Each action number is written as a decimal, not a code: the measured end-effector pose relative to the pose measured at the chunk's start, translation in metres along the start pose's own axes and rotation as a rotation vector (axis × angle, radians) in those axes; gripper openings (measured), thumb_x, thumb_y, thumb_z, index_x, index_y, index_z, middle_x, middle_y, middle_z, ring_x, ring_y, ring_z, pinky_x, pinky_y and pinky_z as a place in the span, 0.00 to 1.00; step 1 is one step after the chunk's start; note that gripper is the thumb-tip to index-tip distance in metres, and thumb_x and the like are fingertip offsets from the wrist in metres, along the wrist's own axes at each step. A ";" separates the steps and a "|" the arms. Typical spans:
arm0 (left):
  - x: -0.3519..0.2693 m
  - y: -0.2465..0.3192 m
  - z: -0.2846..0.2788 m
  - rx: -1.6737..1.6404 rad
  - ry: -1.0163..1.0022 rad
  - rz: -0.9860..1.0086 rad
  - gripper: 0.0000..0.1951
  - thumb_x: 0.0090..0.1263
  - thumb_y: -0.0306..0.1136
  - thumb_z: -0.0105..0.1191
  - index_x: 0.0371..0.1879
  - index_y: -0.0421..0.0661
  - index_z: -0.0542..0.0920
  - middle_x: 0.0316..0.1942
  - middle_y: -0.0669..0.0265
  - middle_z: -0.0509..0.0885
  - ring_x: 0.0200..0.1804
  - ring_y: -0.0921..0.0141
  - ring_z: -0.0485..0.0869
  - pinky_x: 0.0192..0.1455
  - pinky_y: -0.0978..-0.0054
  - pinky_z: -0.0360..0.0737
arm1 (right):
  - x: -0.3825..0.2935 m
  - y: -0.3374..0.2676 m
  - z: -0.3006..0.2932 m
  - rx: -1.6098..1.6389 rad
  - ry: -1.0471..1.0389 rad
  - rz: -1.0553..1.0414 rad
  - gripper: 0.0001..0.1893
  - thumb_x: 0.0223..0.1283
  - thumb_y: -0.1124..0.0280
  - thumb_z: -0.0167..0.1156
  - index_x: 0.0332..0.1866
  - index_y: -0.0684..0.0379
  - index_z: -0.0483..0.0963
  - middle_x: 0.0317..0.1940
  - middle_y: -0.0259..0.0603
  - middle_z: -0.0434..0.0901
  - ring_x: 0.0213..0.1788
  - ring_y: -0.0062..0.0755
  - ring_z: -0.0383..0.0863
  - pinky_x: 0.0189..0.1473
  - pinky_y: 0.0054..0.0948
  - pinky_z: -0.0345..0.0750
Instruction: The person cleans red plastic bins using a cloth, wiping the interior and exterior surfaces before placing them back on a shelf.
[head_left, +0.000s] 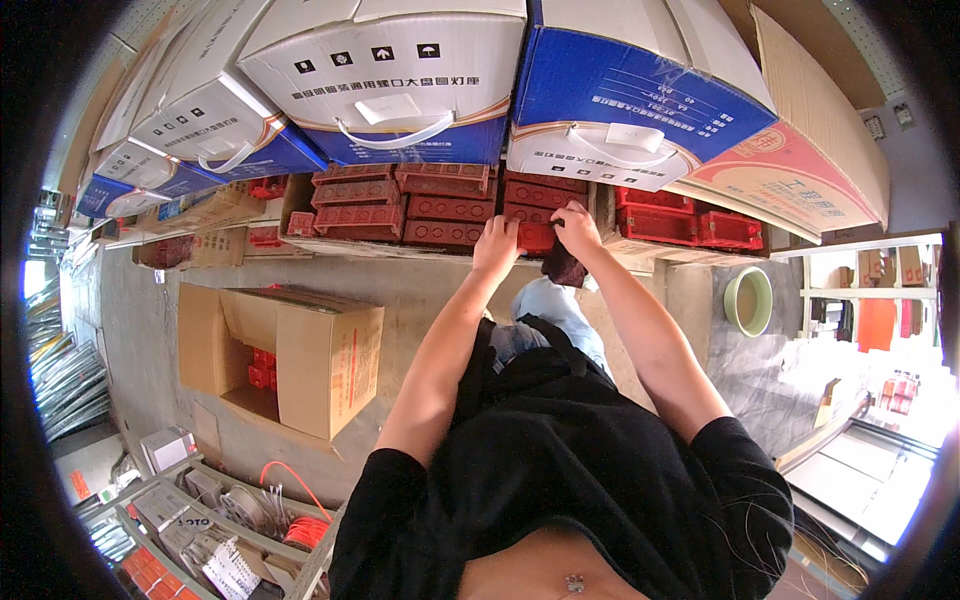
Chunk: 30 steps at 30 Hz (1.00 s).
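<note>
A bright red plastic electrical back box (535, 238) lies between my hands at the front of a shelf. The fingers of my left hand (495, 246) hold its left end. My right hand (578, 229) is at the other end, gripping a dark maroon cloth (564, 266) that hangs down below it. Dusty rows of long red back boxes (452, 208) sit in a carton just behind my left hand. More red boxes (541, 195) line the shelf past my right hand. The underside of the held box is hidden.
White-and-blue lamp-holder cartons (390, 90) with handles overhang the rows. Brighter red boxes (660, 225) fill a carton at right. An open cardboard box (304, 360) with red boxes inside stands on the floor at left. A green basin (748, 301) is at right, a goods rack (225, 510) lower left.
</note>
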<state>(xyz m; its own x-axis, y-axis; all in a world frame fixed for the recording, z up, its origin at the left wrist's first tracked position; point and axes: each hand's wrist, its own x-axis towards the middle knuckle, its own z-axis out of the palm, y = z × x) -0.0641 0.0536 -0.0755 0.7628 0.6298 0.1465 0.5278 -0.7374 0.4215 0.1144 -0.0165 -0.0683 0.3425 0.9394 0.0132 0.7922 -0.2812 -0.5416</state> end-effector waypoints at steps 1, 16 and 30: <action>0.000 0.000 0.001 0.004 0.002 0.005 0.31 0.45 0.36 0.66 0.50 0.42 0.70 0.47 0.57 0.69 0.51 0.58 0.70 0.43 0.67 0.79 | 0.001 -0.002 0.003 -0.001 0.001 0.001 0.08 0.44 0.75 0.59 0.33 0.56 0.76 0.36 0.44 0.71 0.41 0.45 0.75 0.44 0.37 0.75; -0.003 -0.001 -0.010 0.018 0.006 -0.033 0.32 0.45 0.39 0.66 0.50 0.46 0.69 0.46 0.59 0.70 0.51 0.59 0.69 0.55 0.64 0.69 | -0.014 0.002 0.000 0.081 0.151 0.025 0.09 0.40 0.78 0.60 0.30 0.56 0.78 0.30 0.42 0.71 0.38 0.40 0.74 0.43 0.31 0.74; -0.017 -0.011 -0.005 -0.120 0.024 -0.051 0.31 0.46 0.29 0.64 0.51 0.43 0.66 0.46 0.56 0.70 0.49 0.56 0.71 0.51 0.64 0.71 | -0.007 -0.019 0.008 0.117 0.066 -0.106 0.12 0.43 0.76 0.60 0.37 0.57 0.72 0.36 0.47 0.73 0.40 0.49 0.75 0.45 0.38 0.74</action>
<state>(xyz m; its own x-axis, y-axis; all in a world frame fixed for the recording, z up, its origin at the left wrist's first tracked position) -0.0846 0.0521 -0.0776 0.7259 0.6728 0.1431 0.5163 -0.6704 0.5330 0.0932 -0.0162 -0.0649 0.2960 0.9465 0.1283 0.7624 -0.1533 -0.6287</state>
